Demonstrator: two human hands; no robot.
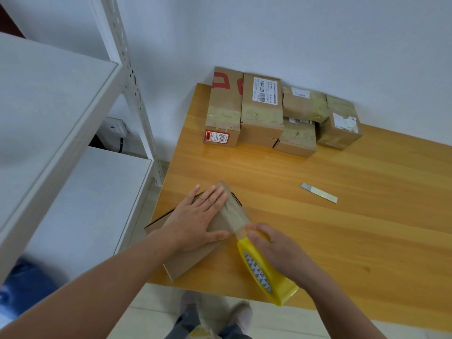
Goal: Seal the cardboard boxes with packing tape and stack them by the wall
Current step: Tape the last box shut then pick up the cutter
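box (pixel 188 260): plain brown cardboard, at the table's (pixel 342 241) near left corner, a clear tape strip (pixel 236 216) stretched across its top
left hand (pixel 195 221): flat, fingers spread, pressing on the box
right hand (pixel 276 250): curled round the yellow tape roll (pixel 266 275) (tilted on edge), just beside the box
by the wall: taped boxes (pixel 261 111), stacked

light: even, soft | glare: sheen on table (pixel 342 241) | edges: wide-angle bowed, bottom-left corner blurred
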